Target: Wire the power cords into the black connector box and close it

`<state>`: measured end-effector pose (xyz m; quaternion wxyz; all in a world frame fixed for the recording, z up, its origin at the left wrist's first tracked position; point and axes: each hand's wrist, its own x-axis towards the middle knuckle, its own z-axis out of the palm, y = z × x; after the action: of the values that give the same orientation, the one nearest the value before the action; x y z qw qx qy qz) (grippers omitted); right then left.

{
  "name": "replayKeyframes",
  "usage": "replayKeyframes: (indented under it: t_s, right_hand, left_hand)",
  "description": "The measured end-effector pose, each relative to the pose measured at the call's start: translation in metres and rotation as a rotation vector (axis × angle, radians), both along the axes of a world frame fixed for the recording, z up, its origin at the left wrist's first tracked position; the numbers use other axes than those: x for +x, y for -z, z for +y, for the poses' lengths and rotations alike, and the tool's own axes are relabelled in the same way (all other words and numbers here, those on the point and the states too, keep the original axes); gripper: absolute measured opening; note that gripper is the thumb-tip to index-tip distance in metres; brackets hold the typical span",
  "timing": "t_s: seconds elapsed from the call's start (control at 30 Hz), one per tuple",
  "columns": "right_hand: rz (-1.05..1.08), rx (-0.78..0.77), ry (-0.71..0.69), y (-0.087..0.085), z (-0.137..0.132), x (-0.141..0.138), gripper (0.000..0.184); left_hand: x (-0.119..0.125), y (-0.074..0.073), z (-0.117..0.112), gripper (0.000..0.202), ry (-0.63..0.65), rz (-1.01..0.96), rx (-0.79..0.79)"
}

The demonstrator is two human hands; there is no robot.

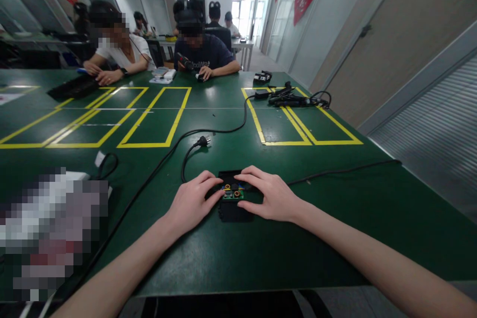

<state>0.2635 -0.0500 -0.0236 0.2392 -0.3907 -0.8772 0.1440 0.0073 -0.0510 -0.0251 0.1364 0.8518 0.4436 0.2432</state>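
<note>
In front of me on the green table, a small green circuit board (pixel 232 195) with copper-wound coils lies in an opened black plastic case (pixel 234 212). My left hand (pixel 196 198) grips the board's left side, thumb at its near edge and fingers by the black cord's entry. My right hand (pixel 270 196) curves round the right side, thumb at the near corner and fingertips on the case's far part. Coloured wires show between the hands; the fingertips partly hide the board's ends. A black power plug (pixel 203 141) on a short cord lies just beyond my left hand.
A long black cable (pixel 160 161) crosses the green table (pixel 179 263); another cord (pixel 346 170) runs right. Yellow tape rectangles mark the far half. Bundled black cords (pixel 290 97) lie far right. A blurred package (pixel 55 228) sits at left. Two people work across the table.
</note>
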Motion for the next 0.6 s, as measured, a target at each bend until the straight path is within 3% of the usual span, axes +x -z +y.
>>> replayKeyframes:
  t_s: [0.27, 0.43, 0.6]
  right_hand:
    - [0.095, -0.16, -0.112, -0.001, 0.008, 0.016, 0.057]
    - [-0.01, -0.144, -0.057, -0.002, 0.009, 0.017, 0.071]
    - [-0.081, -0.096, -0.055, 0.001, 0.012, 0.019, 0.073]
  left_hand:
    - [-0.005, 0.002, 0.003, 0.023, 0.01, -0.007, 0.02]
    - [-0.004, 0.004, 0.004, 0.025, -0.007, 0.015, 0.045]
    - [-0.003, 0.004, 0.004, 0.028, -0.02, 0.013, 0.011]
